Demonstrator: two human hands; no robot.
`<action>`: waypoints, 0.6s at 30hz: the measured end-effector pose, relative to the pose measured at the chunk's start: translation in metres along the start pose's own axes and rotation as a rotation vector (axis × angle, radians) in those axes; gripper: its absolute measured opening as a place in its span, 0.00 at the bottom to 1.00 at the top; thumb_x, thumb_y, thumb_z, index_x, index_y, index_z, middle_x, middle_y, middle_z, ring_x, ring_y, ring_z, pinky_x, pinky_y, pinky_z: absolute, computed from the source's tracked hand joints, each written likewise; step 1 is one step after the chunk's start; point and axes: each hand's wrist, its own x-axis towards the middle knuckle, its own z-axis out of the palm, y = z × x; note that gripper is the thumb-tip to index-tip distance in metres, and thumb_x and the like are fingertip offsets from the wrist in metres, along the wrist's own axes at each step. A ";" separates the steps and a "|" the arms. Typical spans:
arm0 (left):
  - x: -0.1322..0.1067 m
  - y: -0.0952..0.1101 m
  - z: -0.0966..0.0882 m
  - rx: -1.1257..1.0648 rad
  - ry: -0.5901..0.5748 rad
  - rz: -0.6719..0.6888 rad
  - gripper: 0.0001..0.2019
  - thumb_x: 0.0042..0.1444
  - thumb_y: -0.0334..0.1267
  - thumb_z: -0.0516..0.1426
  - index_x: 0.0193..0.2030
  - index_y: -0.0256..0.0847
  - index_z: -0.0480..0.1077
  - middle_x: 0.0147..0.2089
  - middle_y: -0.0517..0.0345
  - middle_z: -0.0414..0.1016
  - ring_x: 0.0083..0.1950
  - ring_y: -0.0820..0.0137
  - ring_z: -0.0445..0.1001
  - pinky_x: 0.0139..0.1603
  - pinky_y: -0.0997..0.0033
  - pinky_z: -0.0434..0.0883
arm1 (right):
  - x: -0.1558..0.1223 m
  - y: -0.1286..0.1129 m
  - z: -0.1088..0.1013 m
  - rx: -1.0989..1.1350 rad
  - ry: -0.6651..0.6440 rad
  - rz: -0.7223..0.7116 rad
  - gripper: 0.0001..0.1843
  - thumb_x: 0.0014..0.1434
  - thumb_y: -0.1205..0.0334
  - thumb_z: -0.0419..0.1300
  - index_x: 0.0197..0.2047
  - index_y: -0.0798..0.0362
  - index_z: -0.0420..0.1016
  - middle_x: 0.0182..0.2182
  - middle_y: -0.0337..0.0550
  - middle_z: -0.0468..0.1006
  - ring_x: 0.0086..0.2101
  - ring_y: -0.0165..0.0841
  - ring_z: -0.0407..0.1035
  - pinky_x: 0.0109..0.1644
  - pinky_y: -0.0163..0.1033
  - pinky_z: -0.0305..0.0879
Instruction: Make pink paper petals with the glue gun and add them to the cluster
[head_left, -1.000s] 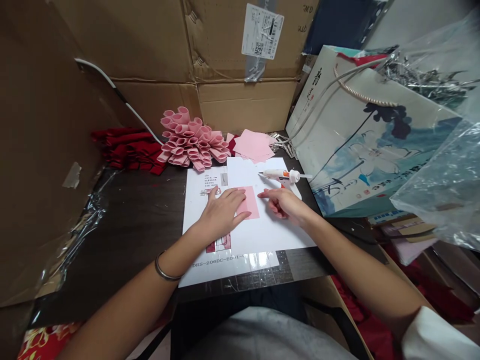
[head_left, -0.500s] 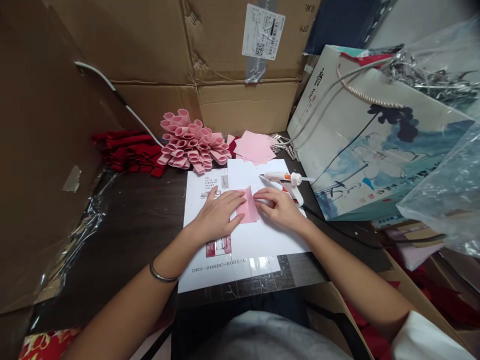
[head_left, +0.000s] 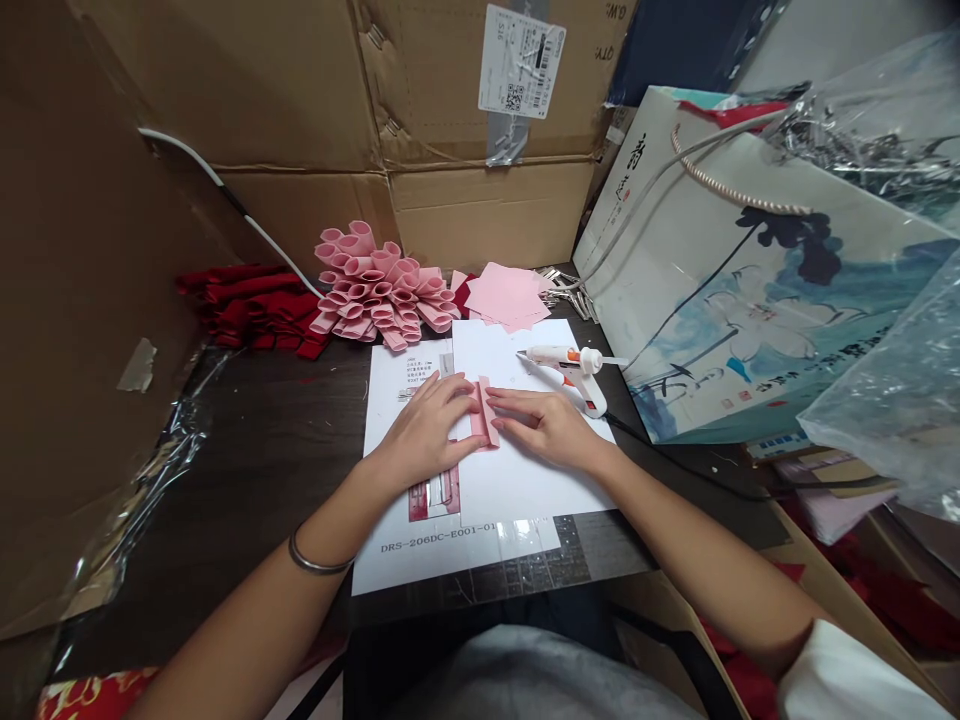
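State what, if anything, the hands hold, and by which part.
The pink piece, on the white sheet: left hand on its left side, right hand at its folded right edge. Whether either pinches it can't be told.

Dim left side; glinting plastic (head_left: pixel 892 400)
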 end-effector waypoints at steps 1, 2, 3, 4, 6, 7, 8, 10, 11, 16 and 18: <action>0.000 0.000 -0.001 -0.001 -0.005 -0.005 0.13 0.58 0.46 0.60 0.45 0.41 0.72 0.56 0.50 0.71 0.64 0.57 0.64 0.69 0.48 0.56 | 0.000 0.000 0.001 -0.009 -0.006 -0.004 0.19 0.63 0.57 0.58 0.57 0.47 0.74 0.54 0.42 0.75 0.57 0.40 0.68 0.62 0.53 0.64; -0.001 0.001 -0.002 -0.003 -0.016 -0.010 0.11 0.59 0.44 0.58 0.46 0.41 0.72 0.55 0.50 0.71 0.64 0.57 0.63 0.69 0.48 0.56 | 0.001 0.000 0.001 -0.017 -0.009 -0.007 0.20 0.64 0.56 0.58 0.58 0.47 0.74 0.55 0.42 0.75 0.57 0.40 0.68 0.63 0.52 0.64; -0.002 0.001 -0.003 -0.007 -0.028 -0.016 0.10 0.60 0.41 0.57 0.46 0.42 0.73 0.55 0.51 0.72 0.65 0.58 0.63 0.69 0.48 0.55 | 0.001 0.001 0.001 -0.025 -0.010 -0.011 0.20 0.64 0.56 0.58 0.58 0.48 0.73 0.55 0.43 0.75 0.57 0.40 0.68 0.63 0.52 0.64; -0.002 0.001 -0.004 -0.010 -0.038 -0.025 0.10 0.61 0.39 0.56 0.47 0.42 0.72 0.56 0.51 0.72 0.65 0.58 0.63 0.69 0.48 0.54 | 0.001 0.001 0.002 -0.035 -0.014 -0.014 0.20 0.64 0.55 0.57 0.58 0.49 0.73 0.55 0.43 0.75 0.57 0.39 0.68 0.63 0.51 0.64; -0.003 0.000 -0.005 -0.014 -0.045 -0.041 0.11 0.60 0.37 0.56 0.49 0.41 0.71 0.57 0.52 0.72 0.66 0.58 0.62 0.70 0.47 0.53 | 0.001 0.000 0.002 -0.055 -0.026 -0.021 0.21 0.64 0.55 0.57 0.59 0.50 0.73 0.55 0.45 0.75 0.57 0.39 0.68 0.63 0.50 0.64; -0.003 -0.001 -0.005 -0.015 -0.044 -0.048 0.11 0.59 0.38 0.56 0.49 0.41 0.71 0.57 0.52 0.72 0.66 0.57 0.62 0.70 0.47 0.53 | 0.002 0.000 0.002 -0.066 -0.032 -0.023 0.22 0.64 0.55 0.57 0.59 0.51 0.73 0.56 0.45 0.74 0.57 0.39 0.68 0.63 0.49 0.64; -0.003 -0.002 -0.005 -0.015 -0.041 -0.052 0.12 0.59 0.38 0.57 0.49 0.41 0.71 0.57 0.52 0.73 0.66 0.57 0.62 0.70 0.47 0.53 | 0.002 -0.001 0.002 -0.078 -0.040 -0.026 0.22 0.64 0.55 0.57 0.59 0.52 0.72 0.56 0.45 0.74 0.57 0.39 0.68 0.63 0.49 0.64; -0.003 -0.003 -0.005 -0.012 -0.039 -0.058 0.11 0.58 0.39 0.58 0.47 0.40 0.72 0.56 0.52 0.74 0.66 0.57 0.63 0.70 0.47 0.52 | 0.002 -0.002 0.003 -0.103 -0.052 -0.031 0.23 0.65 0.54 0.56 0.60 0.52 0.71 0.57 0.45 0.73 0.58 0.39 0.67 0.63 0.49 0.64; -0.003 -0.003 -0.006 -0.009 -0.041 -0.059 0.11 0.58 0.39 0.58 0.47 0.40 0.72 0.56 0.52 0.74 0.66 0.57 0.63 0.71 0.48 0.52 | 0.002 -0.003 0.003 -0.113 -0.057 -0.035 0.23 0.65 0.54 0.55 0.61 0.51 0.71 0.57 0.44 0.73 0.58 0.39 0.67 0.63 0.49 0.64; -0.004 -0.004 -0.008 0.013 -0.056 -0.058 0.11 0.57 0.39 0.59 0.47 0.41 0.73 0.55 0.54 0.75 0.66 0.58 0.63 0.71 0.47 0.49 | 0.003 -0.004 0.003 -0.138 -0.081 -0.049 0.24 0.65 0.53 0.54 0.62 0.48 0.68 0.59 0.42 0.71 0.59 0.39 0.66 0.63 0.50 0.64; -0.004 -0.004 -0.009 0.018 -0.057 -0.061 0.11 0.57 0.39 0.59 0.47 0.41 0.73 0.56 0.54 0.75 0.66 0.58 0.63 0.71 0.46 0.49 | 0.003 -0.005 0.004 -0.149 -0.082 -0.049 0.24 0.65 0.54 0.55 0.62 0.48 0.68 0.59 0.42 0.71 0.59 0.38 0.66 0.62 0.50 0.64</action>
